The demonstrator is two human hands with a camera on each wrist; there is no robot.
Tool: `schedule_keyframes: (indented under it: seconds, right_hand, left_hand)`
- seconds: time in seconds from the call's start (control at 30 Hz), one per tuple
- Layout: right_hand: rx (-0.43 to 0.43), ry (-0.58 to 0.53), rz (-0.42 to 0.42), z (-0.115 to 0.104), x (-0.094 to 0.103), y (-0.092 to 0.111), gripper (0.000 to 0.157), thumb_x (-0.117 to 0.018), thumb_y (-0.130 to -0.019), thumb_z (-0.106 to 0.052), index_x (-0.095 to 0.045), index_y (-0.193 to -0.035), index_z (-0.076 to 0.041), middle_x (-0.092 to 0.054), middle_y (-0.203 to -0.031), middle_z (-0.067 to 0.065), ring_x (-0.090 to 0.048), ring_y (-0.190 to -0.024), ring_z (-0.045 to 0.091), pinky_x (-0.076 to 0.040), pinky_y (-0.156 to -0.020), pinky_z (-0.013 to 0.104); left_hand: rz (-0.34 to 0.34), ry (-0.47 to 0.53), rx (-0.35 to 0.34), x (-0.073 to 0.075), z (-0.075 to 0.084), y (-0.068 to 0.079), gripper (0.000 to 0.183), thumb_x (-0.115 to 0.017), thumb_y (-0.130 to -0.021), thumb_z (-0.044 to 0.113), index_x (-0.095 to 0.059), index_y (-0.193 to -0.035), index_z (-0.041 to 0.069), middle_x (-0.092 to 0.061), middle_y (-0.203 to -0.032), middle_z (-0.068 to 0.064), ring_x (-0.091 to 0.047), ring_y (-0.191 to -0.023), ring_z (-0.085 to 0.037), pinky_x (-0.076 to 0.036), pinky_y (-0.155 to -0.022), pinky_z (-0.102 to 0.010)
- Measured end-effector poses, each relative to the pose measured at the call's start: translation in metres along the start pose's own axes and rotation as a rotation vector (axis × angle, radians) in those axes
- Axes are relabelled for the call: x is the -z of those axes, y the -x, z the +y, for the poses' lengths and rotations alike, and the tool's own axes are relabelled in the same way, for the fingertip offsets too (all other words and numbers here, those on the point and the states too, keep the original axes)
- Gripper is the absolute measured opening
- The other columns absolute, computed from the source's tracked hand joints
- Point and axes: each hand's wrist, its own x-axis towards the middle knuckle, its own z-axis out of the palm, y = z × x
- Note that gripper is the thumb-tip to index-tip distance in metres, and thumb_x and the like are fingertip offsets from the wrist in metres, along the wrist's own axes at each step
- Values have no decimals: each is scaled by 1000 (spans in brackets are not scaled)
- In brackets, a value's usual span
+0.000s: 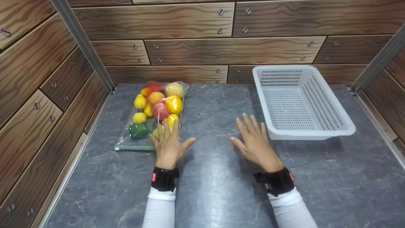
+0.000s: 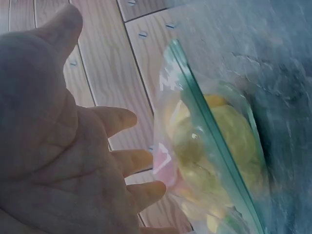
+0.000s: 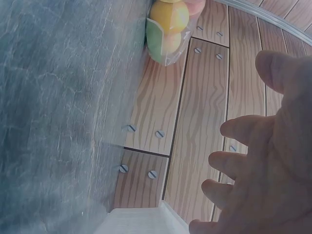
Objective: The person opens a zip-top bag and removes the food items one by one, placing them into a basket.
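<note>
A clear zip bag with a green seal strip lies at the left of the table, full of fruit and vegetables: a red fruit, several yellow ones and a dark green one. My left hand, fingers spread and palm down, is over the bag's near right corner; the left wrist view shows its palm apart from the bag. With fingers straight, my right hand is held over the table just left of a white plastic basket. Neither hand holds anything.
The basket has slotted walls and stands at the right, with nothing seen inside. The grey marbled table is bordered by wood-patterned walls at the back and both sides. Metal posts stand at the back corners.
</note>
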Motion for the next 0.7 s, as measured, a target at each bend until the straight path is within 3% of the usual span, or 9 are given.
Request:
schedule_keyframes:
  seconds: [0.33, 0.5, 0.7]
  right_hand:
    - [5, 6, 15, 1, 0, 1, 70, -56, -105, -37, -29, -160, -2, -17, -169, 23, -11, -156, 46, -1, -123, 68]
    - [6, 0, 10, 1, 0, 1, 71, -55, -106, -38, -29, -161, -3, -16, -169, 22, -10, -156, 45, -1, -123, 68]
    - [2, -7, 9, 1, 1, 1, 71, -55, -105, -38, -29, -161, -3, -16, -170, 22, -10, -156, 45, 0, -123, 67]
  left_hand:
    - [-7, -5, -7, -5, -10, 0, 126, -96, -62, 49, -30, -162, 10, -12, -169, -26, -10, -154, -51, -8, -117, -78]
    - [-3, -7, -15, -8, -13, -1, 126, -100, -60, 40, -32, -161, 9, -14, -168, -27, -12, -154, -51, -11, -116, -78]
    - [6, -3, -6, -14, -15, -4, 116, -98, -65, 23, -35, -160, 8, -12, -169, -26, -12, -155, -50, -12, -120, -73]
